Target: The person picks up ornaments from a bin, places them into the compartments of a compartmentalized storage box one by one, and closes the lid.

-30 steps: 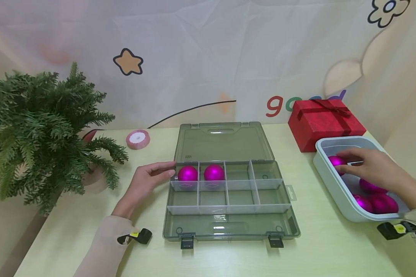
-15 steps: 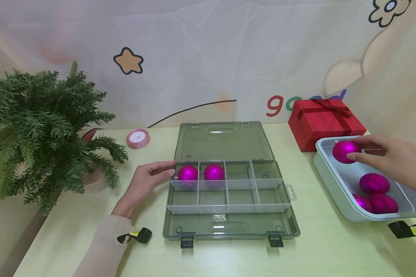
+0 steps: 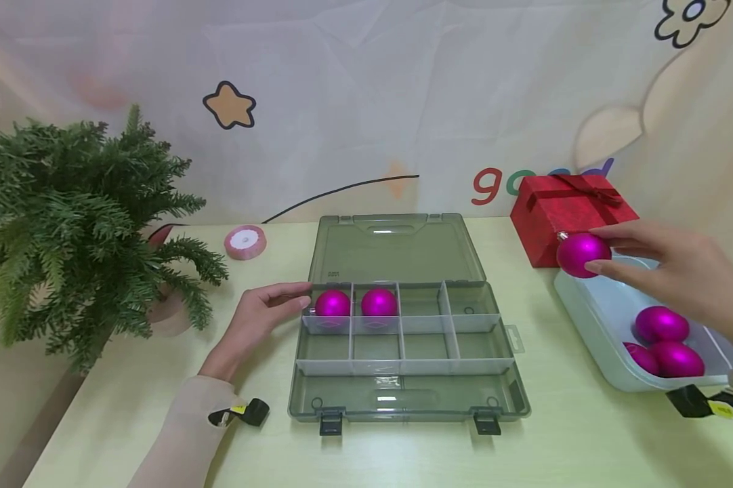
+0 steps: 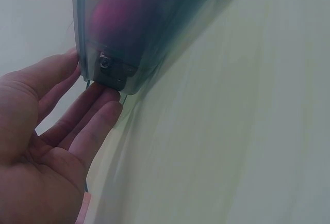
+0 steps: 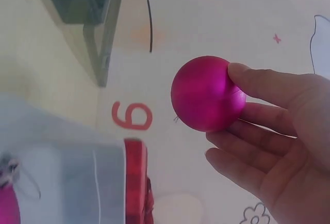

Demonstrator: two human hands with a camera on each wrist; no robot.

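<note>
In the head view my right hand (image 3: pixel 683 271) pinches a shiny magenta Christmas bauble (image 3: pixel 581 255) between thumb and fingers, above the far left corner of a pale blue tub (image 3: pixel 586 332). The bauble's silver cap points up and left. Several more magenta baubles (image 3: pixel 679 359) lie in the tub. My left hand (image 3: pixel 259 325) touches the far left corner of a grey see-through divider box (image 3: pixel 308 390) with fairly straight fingers. The box's lid (image 3: pixel 397 251) is laid back. One bauble (image 3: pixel 332 304) sits in its far left compartment, another bauble (image 3: pixel 379 303) in the compartment beside it.
A red gift box (image 3: pixel 540 237) with a bow stands behind the tub. Pink ribbon on a roll (image 3: pixel 245 242) lies at the back left. An artificial fir tree (image 3: pixel 86 224) in a pot fills the left side. A printed cloth (image 3: pixel 354 108) hangs behind the table.
My right hand has lifted a bauble out of the tub and carried it up and left, over the tub's far rim. The left hand stays at the divider box's corner.
</note>
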